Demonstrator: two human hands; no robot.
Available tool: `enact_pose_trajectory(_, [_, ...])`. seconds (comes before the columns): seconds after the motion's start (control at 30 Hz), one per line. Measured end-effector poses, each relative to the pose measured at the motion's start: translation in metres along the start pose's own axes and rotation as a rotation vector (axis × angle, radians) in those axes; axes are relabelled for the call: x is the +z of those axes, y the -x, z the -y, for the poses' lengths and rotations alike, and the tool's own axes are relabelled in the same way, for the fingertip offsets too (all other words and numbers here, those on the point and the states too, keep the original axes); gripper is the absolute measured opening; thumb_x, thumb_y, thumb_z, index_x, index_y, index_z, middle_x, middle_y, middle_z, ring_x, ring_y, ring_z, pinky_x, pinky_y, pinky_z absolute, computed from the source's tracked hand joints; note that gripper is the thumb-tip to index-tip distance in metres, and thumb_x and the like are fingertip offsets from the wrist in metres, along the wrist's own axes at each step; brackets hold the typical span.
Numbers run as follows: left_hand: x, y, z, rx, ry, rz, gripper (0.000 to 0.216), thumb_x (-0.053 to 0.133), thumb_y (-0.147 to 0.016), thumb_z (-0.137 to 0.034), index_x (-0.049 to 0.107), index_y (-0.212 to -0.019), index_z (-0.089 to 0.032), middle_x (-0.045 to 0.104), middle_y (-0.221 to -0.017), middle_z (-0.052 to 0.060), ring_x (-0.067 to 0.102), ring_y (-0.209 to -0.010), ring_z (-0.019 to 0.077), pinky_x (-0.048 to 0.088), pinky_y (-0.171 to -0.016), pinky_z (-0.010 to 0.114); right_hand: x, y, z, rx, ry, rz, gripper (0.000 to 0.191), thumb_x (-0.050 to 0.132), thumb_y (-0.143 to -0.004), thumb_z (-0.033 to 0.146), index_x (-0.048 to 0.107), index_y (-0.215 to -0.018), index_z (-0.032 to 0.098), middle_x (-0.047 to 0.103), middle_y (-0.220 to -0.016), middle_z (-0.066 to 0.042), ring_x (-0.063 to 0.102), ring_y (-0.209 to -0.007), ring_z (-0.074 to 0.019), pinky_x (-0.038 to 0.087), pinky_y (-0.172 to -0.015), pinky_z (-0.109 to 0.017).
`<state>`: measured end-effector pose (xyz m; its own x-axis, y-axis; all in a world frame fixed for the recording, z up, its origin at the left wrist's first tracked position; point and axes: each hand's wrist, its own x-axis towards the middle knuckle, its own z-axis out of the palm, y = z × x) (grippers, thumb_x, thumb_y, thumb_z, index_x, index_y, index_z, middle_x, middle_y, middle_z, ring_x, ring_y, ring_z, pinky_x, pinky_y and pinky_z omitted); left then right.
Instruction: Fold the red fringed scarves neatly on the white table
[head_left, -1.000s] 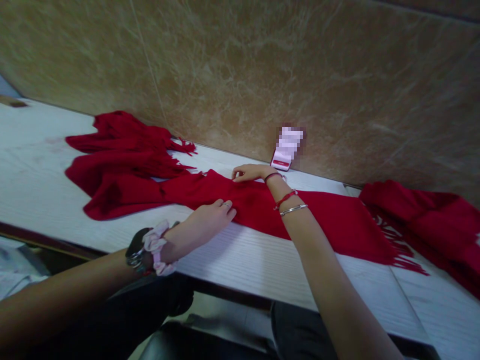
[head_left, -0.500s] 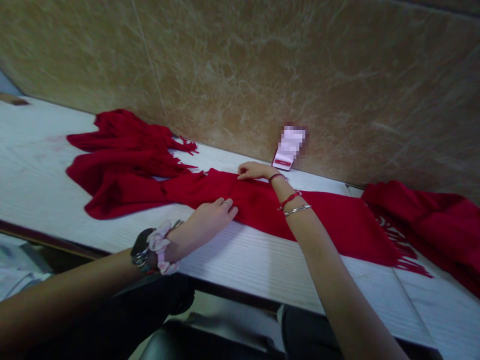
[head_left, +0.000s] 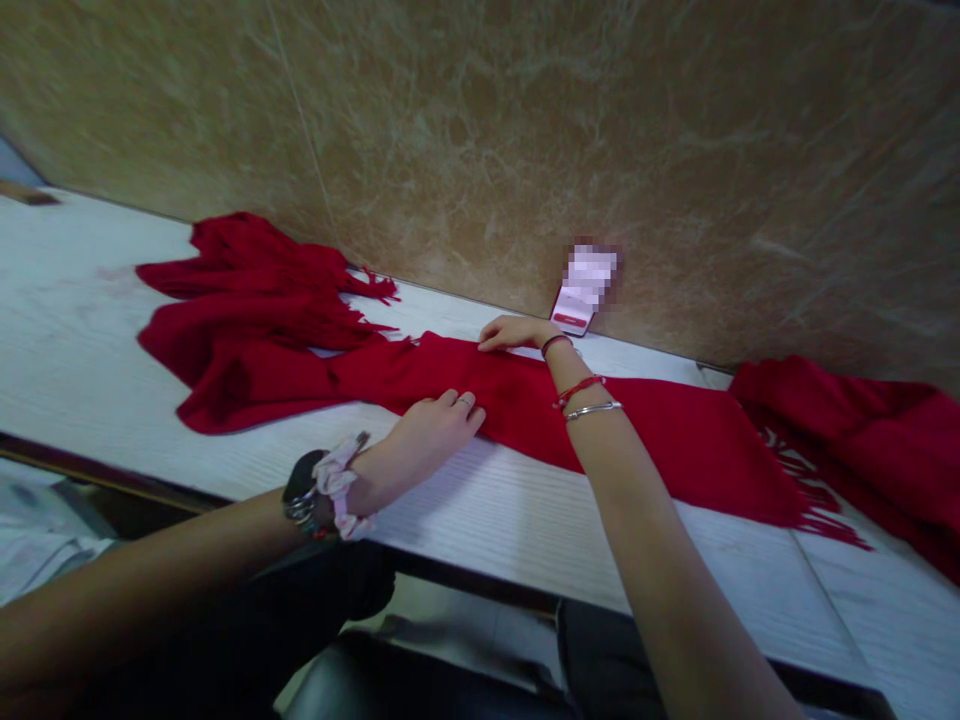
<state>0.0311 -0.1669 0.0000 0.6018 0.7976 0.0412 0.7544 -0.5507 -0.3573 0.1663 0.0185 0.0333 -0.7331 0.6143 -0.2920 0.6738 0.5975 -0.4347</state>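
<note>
A long red scarf lies stretched along the white table, flat and narrow at the right, with a fringe at that end. Its left part is bunched in loose folds. My left hand is at the scarf's near edge, fingers bent over the cloth and thumb hidden. Across from it, my right hand pinches the far edge, the fingertips pressed down at the cloth. Both hands are near the scarf's middle, a short stretch of fabric between them.
More red fringed cloth is heaped at the left, and another red cloth at the right. A folding phone leans on the marble wall. The white table is narrow; its front edge runs just above my lap.
Both hands stay at nearly the same spots on the scarf. The view has shifted slightly, and my left hand has moved a little to the right.
</note>
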Motion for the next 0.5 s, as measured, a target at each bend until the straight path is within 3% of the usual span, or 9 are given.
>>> enact_pose_trajectory(0.2, [0.0001, 0.0015, 0.0005, -0.008, -0.004, 0.009, 0.029, 0.042, -0.088, -0.004, 0.057, -0.112, -0.011, 0.06, -0.11, 0.014, 0.059, -0.102, 0.0241, 0.054, -0.077, 0.034, 0.0006, -0.0027, 0.0016, 0.031, 0.004, 0.004, 0.015, 0.052, -0.081, 0.015, 0.065, -0.075, 0.009, 0.055, -0.055, 0.002, 0.038, -0.048, -0.0065, 0.034, -0.05, -0.02])
enact_pose_trajectory(0.5, [0.0004, 0.0039, 0.0028, -0.003, 0.033, -0.047, 0.027, 0.044, -0.088, -0.006, 0.058, -0.11, -0.012, 0.061, -0.105, 0.013, 0.06, -0.098, 0.0238, 0.053, -0.076, 0.035, 0.0041, -0.0014, 0.0011, 0.064, 0.026, -0.09, 0.017, 0.055, -0.079, 0.018, 0.068, -0.083, 0.008, 0.06, -0.063, 0.0, 0.042, -0.052, -0.0072, 0.033, -0.051, -0.02])
